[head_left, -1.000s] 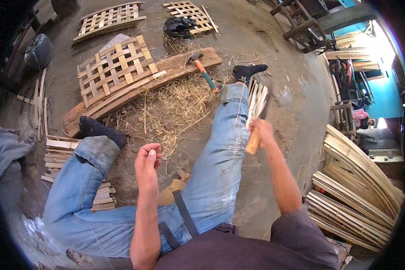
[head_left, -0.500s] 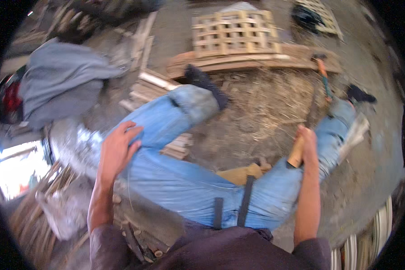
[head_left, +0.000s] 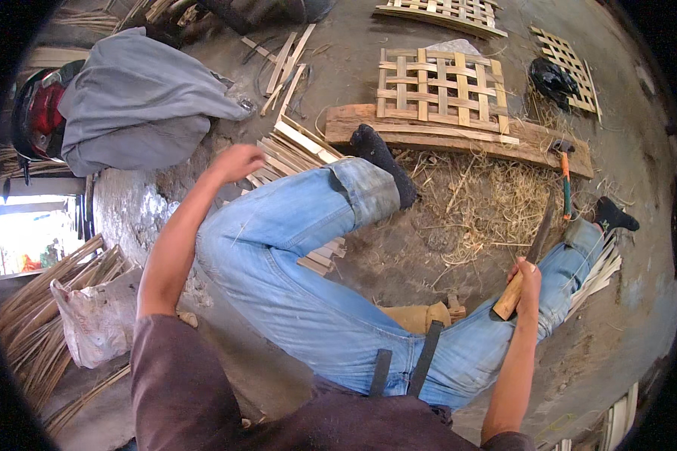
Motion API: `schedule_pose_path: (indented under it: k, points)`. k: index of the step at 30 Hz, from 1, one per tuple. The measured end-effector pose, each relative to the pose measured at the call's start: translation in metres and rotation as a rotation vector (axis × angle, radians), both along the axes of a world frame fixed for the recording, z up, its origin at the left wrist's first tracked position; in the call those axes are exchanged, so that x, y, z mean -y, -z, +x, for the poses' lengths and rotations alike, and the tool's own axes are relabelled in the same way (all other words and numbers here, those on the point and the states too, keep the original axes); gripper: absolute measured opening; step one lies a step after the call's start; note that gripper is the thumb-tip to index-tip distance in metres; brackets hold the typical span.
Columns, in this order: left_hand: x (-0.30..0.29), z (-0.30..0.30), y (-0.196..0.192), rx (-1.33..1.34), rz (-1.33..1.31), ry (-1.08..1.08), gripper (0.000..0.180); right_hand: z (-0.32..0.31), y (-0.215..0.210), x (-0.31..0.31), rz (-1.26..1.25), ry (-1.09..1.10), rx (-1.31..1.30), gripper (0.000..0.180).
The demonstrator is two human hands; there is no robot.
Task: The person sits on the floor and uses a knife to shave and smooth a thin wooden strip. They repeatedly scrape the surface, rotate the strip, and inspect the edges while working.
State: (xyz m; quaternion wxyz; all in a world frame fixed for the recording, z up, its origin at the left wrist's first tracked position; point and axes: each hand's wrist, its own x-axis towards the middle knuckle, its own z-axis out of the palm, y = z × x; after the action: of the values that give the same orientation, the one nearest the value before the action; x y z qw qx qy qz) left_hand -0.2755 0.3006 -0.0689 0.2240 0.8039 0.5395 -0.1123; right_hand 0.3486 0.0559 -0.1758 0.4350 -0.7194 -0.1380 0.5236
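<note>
My right hand (head_left: 529,279) is closed round the wooden handle (head_left: 508,298) of a long knife (head_left: 538,239), by my right thigh. Its dark blade points away from me, toward the hammer. On the far side of my bent left leg, my left hand (head_left: 239,162) hovers at the end of a stack of pale flat wooden strips (head_left: 278,156). The fingers there curl downward and their tips are hidden, so whether they touch a strip cannot be seen. More short strips (head_left: 323,255) lie under my left knee.
A woven slat panel (head_left: 442,89) rests against a thick plank (head_left: 534,143). On the plank's right end leans a hammer (head_left: 565,177). Shavings (head_left: 481,203) cover the ground between my feet. Grey cloth (head_left: 139,105) drapes a red-and-black object at left. A whitish sack (head_left: 101,316) sits near bundled strips.
My left hand has left my left thigh and moved forward to the strip stack, its fingers now curled. The right hand keeps the knife beside the right leg. The view has shifted.
</note>
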Motion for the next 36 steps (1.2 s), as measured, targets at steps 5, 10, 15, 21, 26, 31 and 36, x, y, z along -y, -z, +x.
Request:
schedule_pose_path:
  k: [5, 10, 15, 21, 26, 31, 36]
  points:
    - [-0.061, 0.061, 0.061, -0.316, -0.114, 0.356, 0.024, 0.004, 0.006, 0.005, 0.017, -0.068, 0.06, 0.022]
    - [-0.076, 0.073, 0.139, -0.422, 0.114, 0.597, 0.022, -0.015, -0.005, 0.006, -0.002, 0.107, 0.104, 0.019]
    - [-0.07, 0.082, 0.149, -0.436, 0.238, 0.589, 0.015, -0.005, 0.0, 0.007, -0.041, 0.137, 0.09, 0.018]
    - [-0.096, 0.048, 0.105, -0.34, 0.129, 0.391, 0.023, -0.012, 0.001, 0.003, -0.067, 0.088, 0.062, 0.019]
    - [-0.106, 0.038, 0.054, -0.151, 0.138, 0.075, 0.026, -0.008, 0.003, 0.003, -0.062, 0.091, 0.048, 0.021]
    - [-0.108, 0.041, 0.041, 0.445, 0.278, -0.131, 0.034, -0.009, 0.012, 0.004, -0.022, 0.036, 0.0, 0.021]
    - [-0.113, 0.146, -0.032, 1.077, -0.481, -0.375, 0.057, 0.0, 0.022, 0.008, -0.023, 0.052, 0.075, 0.019]
